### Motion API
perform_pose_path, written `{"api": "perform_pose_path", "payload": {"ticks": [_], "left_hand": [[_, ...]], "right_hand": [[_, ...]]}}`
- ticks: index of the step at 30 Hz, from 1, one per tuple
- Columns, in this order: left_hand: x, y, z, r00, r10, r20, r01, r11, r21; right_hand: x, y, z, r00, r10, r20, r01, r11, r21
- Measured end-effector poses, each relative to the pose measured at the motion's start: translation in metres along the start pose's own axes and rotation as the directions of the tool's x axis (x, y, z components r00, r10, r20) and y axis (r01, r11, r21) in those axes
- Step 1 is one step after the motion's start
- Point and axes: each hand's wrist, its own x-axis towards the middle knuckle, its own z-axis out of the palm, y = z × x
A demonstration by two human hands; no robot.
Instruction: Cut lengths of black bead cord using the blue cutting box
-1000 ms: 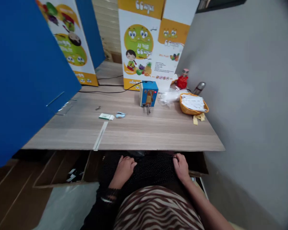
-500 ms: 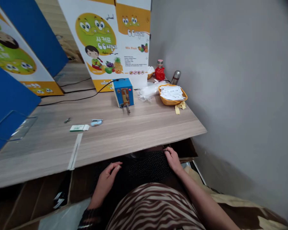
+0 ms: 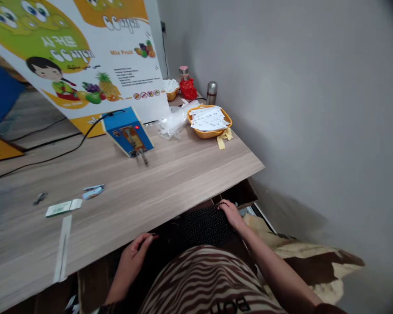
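My left hand (image 3: 134,253) hangs just below the front edge of the wooden table (image 3: 170,174), its fingers loosely curled and holding nothing that shows. My right hand (image 3: 229,212) rests on black dotted fabric (image 3: 205,224) over my lap, fingertips pinching the cloth's far edge. A striped top fills the bottom of the view. On the table stand a small blue machine (image 3: 128,132) with a red light, a green and white packet (image 3: 60,208) and a small light-blue item (image 3: 93,191).
An orange basket (image 3: 210,131) with printed slips, a clear plastic bag (image 3: 175,122), a red bottle (image 3: 187,87) and a steel flask (image 3: 211,92) sit at the back right. A printed carton (image 3: 85,65) stands behind. A grey wall (image 3: 298,109) is on the right, with cardboard on the floor (image 3: 314,261).
The view has swung right and tilted. My left hand has lifted off the black fabric and moved left, near the table edge. My right hand stays on the cloth.
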Motion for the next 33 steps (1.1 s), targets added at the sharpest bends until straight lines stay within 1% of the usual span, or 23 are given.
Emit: {"api": "perform_pose_path", "payload": {"ticks": [3,6,11,13,15,19,21,24,26,31,33], "left_hand": [[0.006,0.006,-0.003,0.999,0.002,0.042,-0.003,1.0,0.021],[0.007,0.009,0.0,0.997,0.019,0.069,-0.02,1.0,0.003],[0.0,0.002,0.015,0.991,0.049,0.128,-0.045,0.998,-0.034],[-0.001,-0.002,0.016,0.985,0.067,0.158,-0.058,0.996,-0.063],[-0.002,-0.006,0.014,0.982,0.076,0.17,-0.062,0.994,-0.091],[0.0,-0.012,0.002,0.99,0.045,0.137,-0.026,0.99,-0.139],[-0.001,-0.014,0.0,0.99,0.038,0.132,-0.018,0.989,-0.15],[-0.003,-0.016,0.005,0.991,0.047,0.126,-0.026,0.987,-0.16],[-0.004,-0.016,0.012,0.993,0.047,0.11,-0.028,0.986,-0.161],[-0.007,-0.016,0.022,0.995,0.05,0.091,-0.038,0.99,-0.134],[-0.009,-0.015,0.023,0.995,0.05,0.088,-0.039,0.992,-0.118]], "right_hand": [[0.007,0.003,-0.004,1.0,-0.017,-0.011,0.016,0.999,-0.035],[0.015,0.009,-0.003,0.999,-0.034,-0.043,0.031,0.997,-0.069],[0.028,0.021,0.007,0.996,-0.015,-0.084,0.007,0.995,-0.095],[0.033,0.024,0.012,0.995,0.001,-0.098,-0.01,0.995,-0.098],[0.038,0.025,0.017,0.994,0.011,-0.11,-0.022,0.995,-0.098],[0.047,0.025,0.028,0.992,0.02,-0.125,-0.032,0.995,-0.096],[0.049,0.024,0.031,0.993,0.021,-0.119,-0.032,0.995,-0.094],[0.047,0.025,0.032,0.997,0.005,-0.083,-0.013,0.995,-0.096],[0.043,0.026,0.028,0.999,-0.014,-0.041,0.009,0.994,-0.105],[0.027,0.027,0.008,0.988,-0.048,0.149,0.067,0.99,-0.124],[0.019,0.026,-0.001,0.981,-0.061,0.184,0.087,0.987,-0.136]]}}
